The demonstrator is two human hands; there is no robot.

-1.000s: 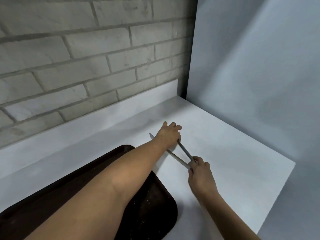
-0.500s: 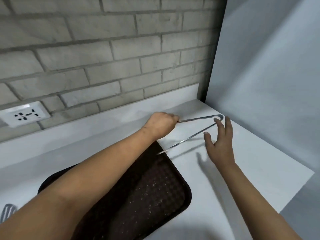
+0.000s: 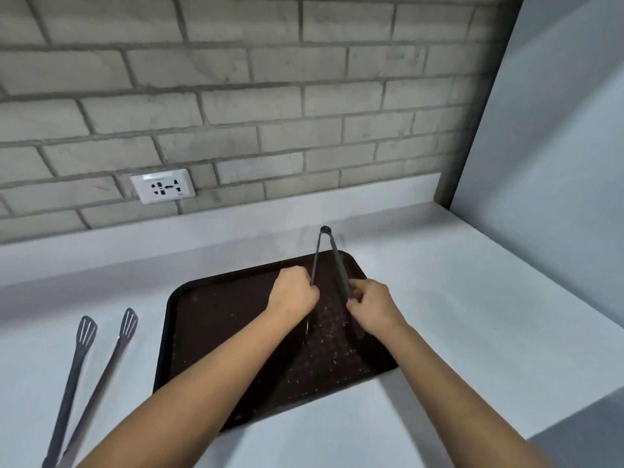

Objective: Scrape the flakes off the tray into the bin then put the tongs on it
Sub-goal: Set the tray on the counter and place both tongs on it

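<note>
The bench (image 3: 472, 315) is carrying a dark tray (image 3: 216, 319), which is lying flat near its middle with pale flakes (image 3: 332, 336) scattered mainly over its right half. Both forearms are reaching forward over the tray's near edge. The left hand (image 3: 293, 293) is curling its fingers round the left arm of the tongs (image 3: 326, 251). The right hand (image 3: 369, 307) is pinching the right arm of the same tongs between curled fingers and thumb. The tongs are being held above the far right part of the tray, with the joined end pointing away, past the tray's far rim, and the two arms spreading towards the hands. At the near left, a second pair of tongs (image 3: 87, 366) with slotted heads is lying on the bench, well apart from the tray. Beyond the bench, a wall socket (image 3: 163, 189) is sitting in the brick wall (image 3: 270, 96).
</note>
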